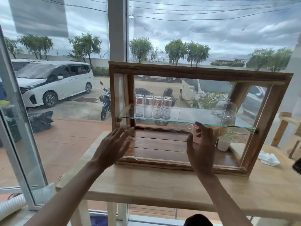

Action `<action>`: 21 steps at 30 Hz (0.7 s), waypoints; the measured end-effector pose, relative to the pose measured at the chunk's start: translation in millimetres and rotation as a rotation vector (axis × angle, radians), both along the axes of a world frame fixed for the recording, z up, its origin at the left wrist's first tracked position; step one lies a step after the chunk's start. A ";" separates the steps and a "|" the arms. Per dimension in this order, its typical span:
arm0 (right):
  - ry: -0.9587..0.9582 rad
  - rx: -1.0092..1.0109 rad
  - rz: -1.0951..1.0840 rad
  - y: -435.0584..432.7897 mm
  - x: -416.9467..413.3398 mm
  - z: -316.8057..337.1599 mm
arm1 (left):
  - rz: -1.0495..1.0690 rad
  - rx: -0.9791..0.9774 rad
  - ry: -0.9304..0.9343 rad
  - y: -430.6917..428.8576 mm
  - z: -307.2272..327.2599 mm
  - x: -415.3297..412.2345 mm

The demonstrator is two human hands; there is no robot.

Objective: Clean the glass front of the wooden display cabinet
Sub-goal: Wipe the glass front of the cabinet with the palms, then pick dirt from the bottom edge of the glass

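Observation:
The wooden display cabinet [195, 70] stands on a light wooden table [162, 186] against a big window. Its glass front [156, 145] faces me. My left hand [112, 145] is raised at the lower left corner of the front with fingers spread and nothing in it. My right hand [203, 149] is up at the lower middle, fingers apart, right in front of a pink mug [194, 136] on the cabinet floor. Whether the fingers touch the glass or the mug is unclear. Neither hand has a cloth.
Several upturned glasses [153, 106] and a glass dome [225, 111] sit on the glass shelf [179, 121]. A small plant in a white pot [224, 143] stands at the lower right inside. A crumpled white tissue [268, 158] and a dark phone [297, 165] lie right of the cabinet.

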State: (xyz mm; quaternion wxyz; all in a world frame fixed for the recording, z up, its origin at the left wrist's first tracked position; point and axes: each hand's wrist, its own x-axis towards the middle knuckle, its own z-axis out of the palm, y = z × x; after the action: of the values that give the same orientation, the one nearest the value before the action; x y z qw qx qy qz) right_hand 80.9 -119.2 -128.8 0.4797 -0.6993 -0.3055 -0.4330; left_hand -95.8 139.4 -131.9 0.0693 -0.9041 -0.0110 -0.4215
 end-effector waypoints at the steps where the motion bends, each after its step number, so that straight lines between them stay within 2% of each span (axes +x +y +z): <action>1: -0.007 -0.029 0.040 6.1 -8.2 -6.3 | 0.011 -0.044 0.014 2.6 -10.8 -7.9; 8: 0.120 -0.266 0.245 56.3 -55.9 -53.3 | 0.108 -0.229 0.149 4.0 -59.2 -25.6; 12: 0.217 -0.409 0.307 85.5 -70.1 -76.1 | 0.156 -0.345 0.152 1.4 -71.9 -20.3; 16: 0.281 -0.470 0.324 108.3 -76.6 -92.5 | 0.202 -0.438 0.164 1.4 -87.7 -15.6; 21: 0.290 -0.514 0.274 130.4 -71.5 -99.1 | 0.214 -0.432 0.131 3.8 -93.4 2.3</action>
State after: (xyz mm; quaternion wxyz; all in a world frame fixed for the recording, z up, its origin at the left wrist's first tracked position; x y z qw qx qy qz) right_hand 9.4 11.3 -227.9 0.3797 -0.8044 -0.4245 -0.1688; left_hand -93.5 143.2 -225.3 -0.0809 -0.9170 -0.1922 -0.3400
